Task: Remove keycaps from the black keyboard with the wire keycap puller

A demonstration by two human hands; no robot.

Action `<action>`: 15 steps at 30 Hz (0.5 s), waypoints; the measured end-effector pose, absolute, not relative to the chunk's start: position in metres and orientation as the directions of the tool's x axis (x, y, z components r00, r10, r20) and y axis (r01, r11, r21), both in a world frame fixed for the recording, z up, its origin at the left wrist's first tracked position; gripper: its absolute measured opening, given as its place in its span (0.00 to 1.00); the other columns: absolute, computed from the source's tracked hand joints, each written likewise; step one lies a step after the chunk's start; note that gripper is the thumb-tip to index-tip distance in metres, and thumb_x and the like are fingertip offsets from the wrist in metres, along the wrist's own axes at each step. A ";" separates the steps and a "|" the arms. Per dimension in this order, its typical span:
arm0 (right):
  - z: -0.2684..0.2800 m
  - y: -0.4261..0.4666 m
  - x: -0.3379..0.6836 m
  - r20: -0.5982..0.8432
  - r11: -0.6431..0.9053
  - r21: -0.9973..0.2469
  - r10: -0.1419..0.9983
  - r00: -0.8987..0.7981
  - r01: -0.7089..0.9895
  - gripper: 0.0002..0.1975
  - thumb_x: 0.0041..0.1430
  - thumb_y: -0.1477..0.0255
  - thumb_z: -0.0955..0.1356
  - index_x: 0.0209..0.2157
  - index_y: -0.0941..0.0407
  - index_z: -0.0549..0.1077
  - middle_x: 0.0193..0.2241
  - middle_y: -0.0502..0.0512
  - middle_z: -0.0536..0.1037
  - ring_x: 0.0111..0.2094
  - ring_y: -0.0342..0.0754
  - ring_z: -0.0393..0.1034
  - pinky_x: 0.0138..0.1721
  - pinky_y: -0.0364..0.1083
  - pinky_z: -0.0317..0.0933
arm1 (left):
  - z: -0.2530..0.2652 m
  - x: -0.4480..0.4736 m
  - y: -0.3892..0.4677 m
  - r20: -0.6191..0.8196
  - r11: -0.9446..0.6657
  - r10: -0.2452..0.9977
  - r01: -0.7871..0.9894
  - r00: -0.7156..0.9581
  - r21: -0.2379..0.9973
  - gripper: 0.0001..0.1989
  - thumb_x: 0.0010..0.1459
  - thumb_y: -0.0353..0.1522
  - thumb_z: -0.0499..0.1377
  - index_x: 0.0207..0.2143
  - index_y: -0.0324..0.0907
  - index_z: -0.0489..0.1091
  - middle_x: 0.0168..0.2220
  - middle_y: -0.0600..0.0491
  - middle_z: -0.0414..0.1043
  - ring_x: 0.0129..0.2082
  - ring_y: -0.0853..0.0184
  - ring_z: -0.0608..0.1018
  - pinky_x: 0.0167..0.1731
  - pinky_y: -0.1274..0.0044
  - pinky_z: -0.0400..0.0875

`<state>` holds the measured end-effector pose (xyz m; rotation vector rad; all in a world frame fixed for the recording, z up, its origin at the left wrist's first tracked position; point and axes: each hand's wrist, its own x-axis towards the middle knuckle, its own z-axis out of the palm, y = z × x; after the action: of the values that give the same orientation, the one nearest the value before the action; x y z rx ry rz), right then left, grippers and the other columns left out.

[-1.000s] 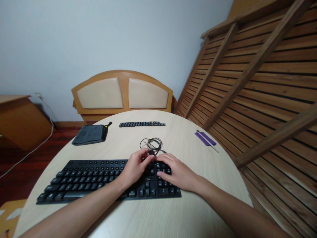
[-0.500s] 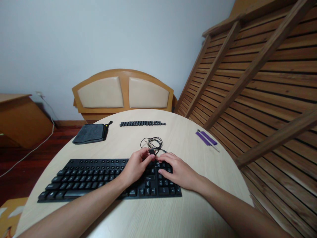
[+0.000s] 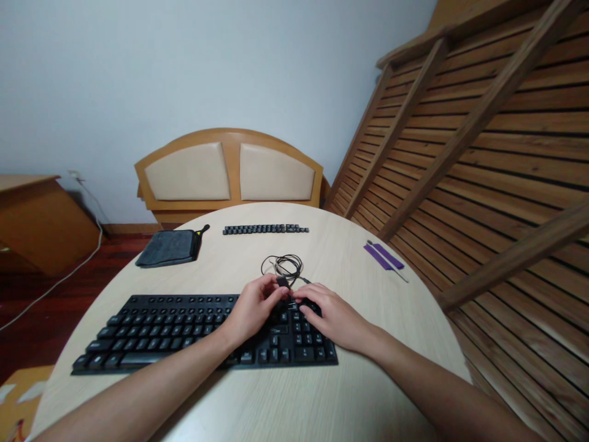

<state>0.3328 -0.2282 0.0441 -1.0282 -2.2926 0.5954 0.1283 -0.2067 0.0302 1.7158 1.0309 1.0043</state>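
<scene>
The left hand [image 3: 255,307] pinches a small black piece [image 3: 282,282] between thumb and fingers, above the far edge of the keyboard [image 3: 170,331]. The right hand [image 3: 334,316] is half spread, its fingers bent over the number keys at the right end of the keyboard, the fingertips close to those of the left hand — whether they grip anything there, I cannot tell. The keyboard is black and lies flat near the front of the round table [image 3: 368,393], its middle partly hidden by the left hand and forearm. Its two far rows show small squares, while the nearer rows carry full keys.

Just beyond the hands lies a coil of thin black cable [image 3: 289,266]. Farther back on the table, loose black keys [image 3: 267,229] are lined up in a long strip. At the left lies a folded grey cloth [image 3: 167,248] with a black loop and a bit of yellow at its corner. At the right, a slim tool [image 3: 389,263] lies slantwise across two purple strips [image 3: 390,256].

Behind the table stands a wooden headboard [image 3: 234,166] with two cream panels, against a pale wall [image 3: 230,61]; a slatted wooden frame [image 3: 483,141] leans at the right — tall and steeply tilted.
</scene>
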 end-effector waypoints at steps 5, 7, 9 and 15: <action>0.044 -0.228 0.333 0.302 0.608 -0.593 0.776 -0.554 0.528 0.14 0.62 0.77 0.64 0.48 0.54 0.71 0.45 0.56 0.75 0.49 0.49 0.66 0.52 0.52 0.61 | 0.032 0.129 -0.208 0.197 -0.276 0.926 0.223 0.322 0.935 0.10 0.60 0.37 0.56 0.34 0.39 0.69 0.28 0.54 0.73 0.29 0.67 0.73 0.30 0.77 0.66; 0.044 -0.228 0.333 0.300 0.606 -0.596 0.777 -0.554 0.528 0.14 0.62 0.77 0.64 0.49 0.53 0.71 0.45 0.56 0.75 0.49 0.49 0.67 0.52 0.52 0.61 | 0.031 0.128 -0.208 0.201 -0.278 0.927 0.221 0.315 0.935 0.11 0.61 0.38 0.56 0.35 0.39 0.70 0.29 0.53 0.74 0.30 0.67 0.74 0.30 0.77 0.67; 0.044 -0.228 0.333 0.297 0.603 -0.598 0.778 -0.554 0.528 0.15 0.62 0.77 0.64 0.49 0.53 0.71 0.45 0.56 0.75 0.48 0.49 0.67 0.52 0.52 0.61 | 0.031 0.128 -0.208 0.208 -0.281 0.930 0.220 0.304 0.934 0.11 0.61 0.39 0.56 0.36 0.39 0.70 0.30 0.52 0.75 0.30 0.66 0.75 0.30 0.77 0.68; 0.046 -0.229 0.333 0.289 0.585 -0.609 0.793 -0.536 0.536 0.15 0.61 0.78 0.64 0.49 0.53 0.70 0.44 0.55 0.75 0.47 0.49 0.67 0.51 0.51 0.61 | 0.035 0.128 -0.211 0.271 -0.348 0.916 0.252 0.295 0.903 0.10 0.61 0.37 0.57 0.34 0.39 0.70 0.30 0.53 0.74 0.31 0.67 0.75 0.32 0.77 0.68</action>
<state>0.3331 -0.2295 0.0458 -1.0545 -2.2691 0.6189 0.1280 -0.2114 0.0347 1.7848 1.0554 1.0772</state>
